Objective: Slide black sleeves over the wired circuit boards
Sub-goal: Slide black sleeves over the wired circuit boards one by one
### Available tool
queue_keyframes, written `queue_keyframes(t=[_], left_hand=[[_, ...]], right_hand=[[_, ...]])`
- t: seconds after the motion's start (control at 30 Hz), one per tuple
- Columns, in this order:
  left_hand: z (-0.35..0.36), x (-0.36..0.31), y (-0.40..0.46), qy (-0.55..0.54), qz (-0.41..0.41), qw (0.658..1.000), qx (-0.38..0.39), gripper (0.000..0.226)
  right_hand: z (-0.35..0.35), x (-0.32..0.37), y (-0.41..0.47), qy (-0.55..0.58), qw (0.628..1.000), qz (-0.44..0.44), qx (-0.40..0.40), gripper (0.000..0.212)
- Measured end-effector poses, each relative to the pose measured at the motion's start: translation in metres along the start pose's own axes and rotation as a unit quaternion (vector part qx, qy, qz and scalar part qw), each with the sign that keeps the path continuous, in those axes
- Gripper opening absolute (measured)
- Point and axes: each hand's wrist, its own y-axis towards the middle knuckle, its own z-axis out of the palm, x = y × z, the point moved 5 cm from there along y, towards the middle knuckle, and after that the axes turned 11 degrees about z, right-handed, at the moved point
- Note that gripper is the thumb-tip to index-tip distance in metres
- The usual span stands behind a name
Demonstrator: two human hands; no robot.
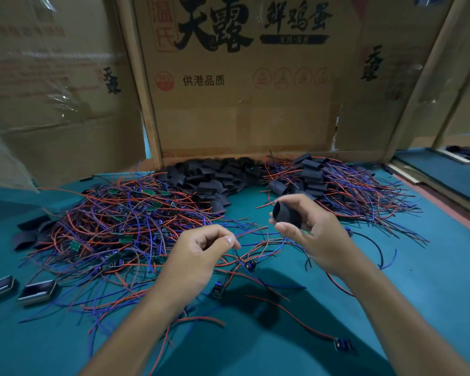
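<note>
My right hand grips a black sleeve between thumb and fingers, its open mouth facing left. My left hand pinches the red and blue wires of a small circuit board that hangs below the fingertips, just above the teal table. The sleeve is a short way up and to the right of the pinched wires, apart from them. A big tangle of unsleeved wired boards lies to the left. Loose black sleeves are heaped at the back.
Sleeved boards with wires pile up at the back right. Loose wired boards lie near my forearms. Two dark trays sit at the left edge. Cardboard walls close off the back.
</note>
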Motion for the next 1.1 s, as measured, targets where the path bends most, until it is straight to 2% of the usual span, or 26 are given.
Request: queue_keyframes(t=[0.13, 0.47, 0.6, 0.67, 0.73, 0.8, 0.9, 1.03, 1.1], left_hand=[[0.000, 0.000, -0.001, -0.001, 0.003, 1.000, 0.010, 0.024], [0.003, 0.004, 0.001, 0.001, 0.012, 1.000, 0.028, 0.022], [0.011, 0.007, -0.001, 0.051, 0.022, 0.998, 0.032, 0.022], [0.014, 0.009, -0.004, 0.080, 0.030, 0.996, 0.015, 0.022], [0.017, 0.011, -0.007, 0.101, 0.030, 0.994, -0.007, 0.023], [0.017, 0.011, -0.006, 0.121, 0.026, 0.992, -0.010, 0.022], [0.000, 0.017, -0.001, 0.194, 0.004, 0.979, 0.062, 0.011], [-0.027, 0.039, -0.008, 0.230, -0.103, 0.932, 0.261, 0.032], [-0.022, 0.044, -0.008, 0.259, -0.087, 0.920, 0.282, 0.027]], right_hand=[[-0.002, 0.004, -0.003, -0.129, 0.990, -0.041, 0.028, 0.031], [0.009, 0.017, -0.010, -0.169, 0.982, -0.069, 0.049, 0.041], [0.035, 0.028, -0.019, -0.332, 0.931, -0.151, 0.005, 0.048], [0.049, 0.032, -0.021, -0.354, 0.916, -0.187, -0.010, 0.045], [0.058, 0.030, -0.019, -0.332, 0.929, -0.166, 0.009, 0.039], [0.066, 0.021, -0.016, -0.307, 0.944, -0.107, 0.055, 0.036], [0.070, 0.005, -0.013, -0.308, 0.944, -0.052, 0.102, 0.036], [0.056, -0.008, -0.008, -0.335, 0.934, -0.002, 0.120, 0.034], [0.050, -0.011, -0.007, -0.338, 0.933, 0.004, 0.119, 0.033]])
